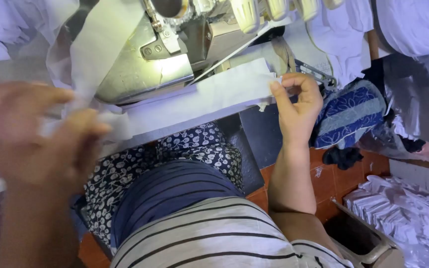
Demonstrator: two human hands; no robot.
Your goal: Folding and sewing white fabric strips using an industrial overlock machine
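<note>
Right hand (298, 99): fingers curled, thumb and forefinger pinched on the right end of a white fabric strip (199, 101). The strip is flat, smooth and matte, lying across the tabletop (254, 126) beneath a grey metal sewing machine (145, 64). Left hand (35, 134): blurred, fingers together on the strip's left end; grip unclear. Crumpled white fabric scraps (408, 213) heaped lower right. Blue patterned cloth (348, 114) just beside the right hand.
</note>
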